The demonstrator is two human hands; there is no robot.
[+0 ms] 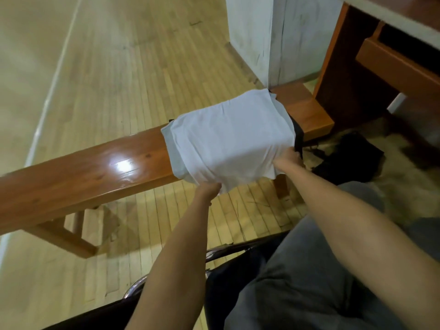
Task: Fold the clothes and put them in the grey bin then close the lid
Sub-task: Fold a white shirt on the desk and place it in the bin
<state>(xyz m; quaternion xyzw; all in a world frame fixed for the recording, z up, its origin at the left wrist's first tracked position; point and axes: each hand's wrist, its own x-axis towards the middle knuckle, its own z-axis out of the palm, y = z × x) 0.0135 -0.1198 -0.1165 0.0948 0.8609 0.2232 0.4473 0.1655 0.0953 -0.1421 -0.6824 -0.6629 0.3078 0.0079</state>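
White shirt (228, 134) across bench (95, 167), centre frame; near hem, overhanging toward camera, seemingly pinched by left hand (209, 188) and right hand (287, 160).

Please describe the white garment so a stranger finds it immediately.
A glossy wooden bench crosses the floor. Toward its right end lies the white garment, its near edge held by the left hand and right hand. The cloth beneath is black.

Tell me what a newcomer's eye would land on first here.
The folded white garment lying across the glossy wooden bench, mid-frame, draws the eye first. Both hands grip its near edge: the left hand at the left corner, the right hand at the right.
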